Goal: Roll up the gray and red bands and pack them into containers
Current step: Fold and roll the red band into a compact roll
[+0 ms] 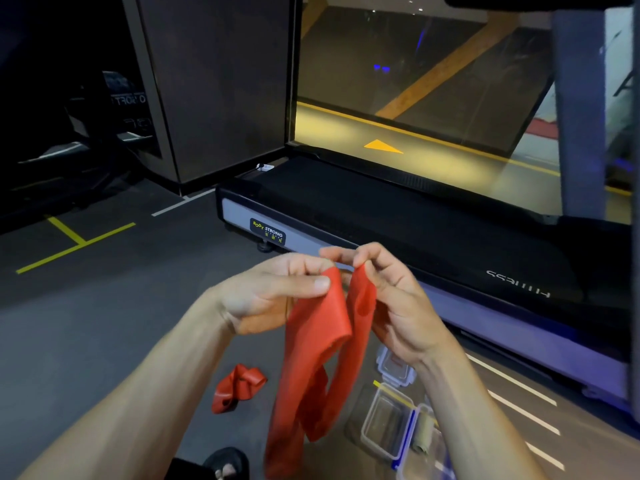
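Observation:
Both my hands hold up one long red band (318, 341) at its top edge; it hangs down in loose folds toward the floor. My left hand (273, 292) pinches the band's left corner between thumb and fingers. My right hand (388, 296) pinches the right part, fingers curled over it. A second red band (237, 388) lies crumpled on the floor below my left forearm. A clear plastic container (384, 427) stands open on the floor at lower right, and a rolled gray band (424, 433) lies beside it.
A clear lid (394, 367) lies on the floor behind the container. A black treadmill (398, 216) runs across the right side just beyond my hands. My foot in a dark sandal (227, 464) shows at the bottom edge. Yellow and white lines mark the dark floor.

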The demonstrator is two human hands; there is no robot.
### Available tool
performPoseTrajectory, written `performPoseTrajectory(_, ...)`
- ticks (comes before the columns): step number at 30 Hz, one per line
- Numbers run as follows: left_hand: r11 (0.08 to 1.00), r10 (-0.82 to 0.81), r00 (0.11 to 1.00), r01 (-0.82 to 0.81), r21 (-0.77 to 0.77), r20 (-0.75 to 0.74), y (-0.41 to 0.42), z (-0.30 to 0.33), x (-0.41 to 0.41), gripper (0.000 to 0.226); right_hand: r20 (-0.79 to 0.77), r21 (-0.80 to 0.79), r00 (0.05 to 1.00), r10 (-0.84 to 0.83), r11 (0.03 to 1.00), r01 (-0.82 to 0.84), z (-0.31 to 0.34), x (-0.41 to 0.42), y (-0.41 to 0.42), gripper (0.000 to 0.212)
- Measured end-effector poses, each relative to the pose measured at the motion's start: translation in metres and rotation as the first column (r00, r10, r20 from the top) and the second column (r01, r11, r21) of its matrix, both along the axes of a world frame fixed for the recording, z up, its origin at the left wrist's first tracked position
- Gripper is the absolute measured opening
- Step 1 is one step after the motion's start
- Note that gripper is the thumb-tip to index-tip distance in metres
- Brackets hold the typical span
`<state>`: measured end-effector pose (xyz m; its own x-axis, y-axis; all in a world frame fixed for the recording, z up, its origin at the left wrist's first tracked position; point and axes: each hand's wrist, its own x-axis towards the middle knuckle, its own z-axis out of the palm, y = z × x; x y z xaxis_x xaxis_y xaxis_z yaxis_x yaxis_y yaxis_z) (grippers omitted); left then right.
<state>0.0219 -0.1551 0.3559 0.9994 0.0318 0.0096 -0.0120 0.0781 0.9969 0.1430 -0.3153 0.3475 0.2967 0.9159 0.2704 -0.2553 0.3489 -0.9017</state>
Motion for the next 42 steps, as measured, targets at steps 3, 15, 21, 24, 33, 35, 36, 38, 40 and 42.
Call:
performPoseTrajectory(3, 1.0, -0.027, 1.0, 0.027, 0.012, -0.001, -0.01, 0.008, -0.001, 0.035, 0.215, -0.055, 0.972, -0.091, 0.993, 0.105, 0.002, -0.002, 0.004, 0.008)
performPoseTrajectory(15, 0.98, -0.067, 0.995, 0.08, 0.182, -0.078, 0.006, 0.0, -0.001, 0.021, 0.6, -0.171, 0.794, -0.092, 0.956, 0.24, 0.005, 0.016, -0.007, 0.007)
performPoseTrajectory(21, 0.916, -0.132, 0.983, 0.17, 0.362, -0.129, 0.011, -0.004, -0.003, 0.036, 0.343, -0.091, 0.929, -0.137, 0.98, 0.178, 0.011, 0.019, -0.01, 0.005)
performPoseTrajectory(24, 0.894, -0.134, 0.982, 0.176, 0.411, -0.131, 0.01, -0.004, -0.003, 0.031, 0.029, -0.04, 0.99, -0.135, 0.99, 0.136, 0.014, 0.019, -0.012, 0.009)
performPoseTrajectory(33, 0.938, -0.029, 0.997, 0.052, 0.342, -0.07, 0.003, -0.007, 0.004, 0.023, -0.123, -0.005, 0.985, -0.118, 0.993, 0.119, 0.014, 0.028, -0.017, 0.028)
performPoseTrajectory(35, 0.94, -0.008, 0.998, 0.03, 0.34, -0.067, 0.002, -0.006, 0.005, 0.016, -0.128, -0.004, 0.985, -0.118, 0.993, 0.118, 0.014, 0.03, -0.018, 0.026)
performPoseTrajectory(36, 0.938, -0.003, 0.998, 0.025, 0.345, -0.064, 0.002, -0.006, 0.005, 0.015, -0.127, -0.008, 0.985, -0.119, 0.993, 0.118, 0.014, 0.03, -0.019, 0.023)
performPoseTrajectory(38, 0.941, -0.007, 0.998, 0.028, 0.338, -0.064, 0.002, -0.004, 0.003, 0.013, -0.122, -0.023, 0.983, -0.135, 0.991, 0.133, 0.015, 0.03, -0.019, 0.014)
performPoseTrajectory(40, 0.941, -0.009, 0.997, 0.035, 0.335, -0.079, 0.0, -0.002, 0.003, 0.011, -0.129, -0.038, 0.978, -0.164, 0.986, 0.16, 0.015, 0.029, -0.019, 0.009)
performPoseTrajectory(42, 0.938, -0.023, 0.997, 0.049, 0.342, -0.079, 0.001, -0.001, 0.002, 0.013, -0.138, -0.041, 0.975, -0.173, 0.985, 0.169, 0.015, 0.03, -0.02, 0.016)
